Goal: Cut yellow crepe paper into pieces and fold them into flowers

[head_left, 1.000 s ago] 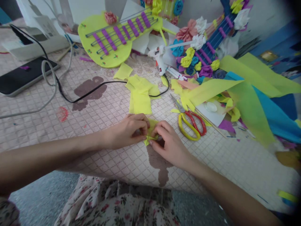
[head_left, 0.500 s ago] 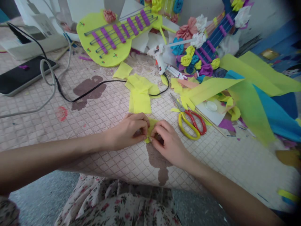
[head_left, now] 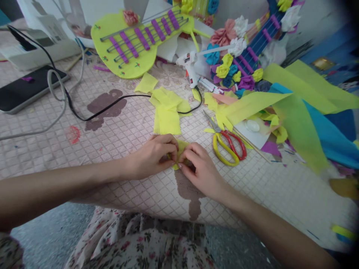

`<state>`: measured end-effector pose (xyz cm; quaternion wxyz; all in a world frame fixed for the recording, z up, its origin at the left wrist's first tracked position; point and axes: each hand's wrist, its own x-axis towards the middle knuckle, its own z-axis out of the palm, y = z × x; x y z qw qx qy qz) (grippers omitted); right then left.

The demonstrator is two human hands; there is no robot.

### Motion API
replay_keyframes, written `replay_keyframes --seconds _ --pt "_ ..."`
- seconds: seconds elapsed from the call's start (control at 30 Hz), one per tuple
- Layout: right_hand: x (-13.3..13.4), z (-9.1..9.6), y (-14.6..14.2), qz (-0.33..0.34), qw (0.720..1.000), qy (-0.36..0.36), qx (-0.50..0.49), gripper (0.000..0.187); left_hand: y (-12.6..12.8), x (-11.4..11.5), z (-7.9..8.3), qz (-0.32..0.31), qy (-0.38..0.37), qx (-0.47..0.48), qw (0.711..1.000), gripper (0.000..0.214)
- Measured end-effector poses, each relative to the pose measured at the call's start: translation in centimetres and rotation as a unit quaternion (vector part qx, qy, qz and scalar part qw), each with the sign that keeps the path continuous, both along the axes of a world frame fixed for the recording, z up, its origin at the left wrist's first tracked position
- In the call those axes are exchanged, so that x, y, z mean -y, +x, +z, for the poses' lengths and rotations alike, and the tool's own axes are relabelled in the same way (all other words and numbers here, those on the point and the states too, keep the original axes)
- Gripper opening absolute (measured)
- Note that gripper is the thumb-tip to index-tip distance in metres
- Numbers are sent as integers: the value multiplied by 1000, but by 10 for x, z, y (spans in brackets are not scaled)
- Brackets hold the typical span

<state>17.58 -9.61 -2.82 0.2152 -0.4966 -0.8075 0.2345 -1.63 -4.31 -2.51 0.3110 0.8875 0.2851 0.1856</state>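
A small piece of yellow crepe paper (head_left: 182,145) lies between my two hands, partly hidden by the fingers. My left hand (head_left: 158,155) pinches its left side, thumb against fingertips. On the right side, my right hand (head_left: 198,166) grips the same piece, its fingers curled close to the left thumb. Just beyond the hands is a loose pile of cut yellow crepe paper pieces (head_left: 167,117). To the right of my right hand lie scissors (head_left: 226,144) with one yellow and one red handle, blades pointing away.
A white glue gun (head_left: 191,71) stands behind the paper pile, its black cord running left. A yellow paper guitar (head_left: 126,48) and a blue one with paper flowers (head_left: 256,48) lie at the back. Crepe strips (head_left: 297,127) cover the right; a phone (head_left: 30,89) lies left.
Both hands stay in nearly the same place. The fingertips have shifted slightly on the yellow paper, and its lower edge looks a little different.
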Motion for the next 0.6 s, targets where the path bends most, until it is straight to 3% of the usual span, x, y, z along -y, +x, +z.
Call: replay_keyframes --seconds 0.3,0.6 --pt "1 2 -4 -12 1000 7 28 10 1 2 0 8 7 -18 1000 4" --pt "2 10 0 15 999 -24 22 29 -3 0 3 -16 3 -49 999 25"
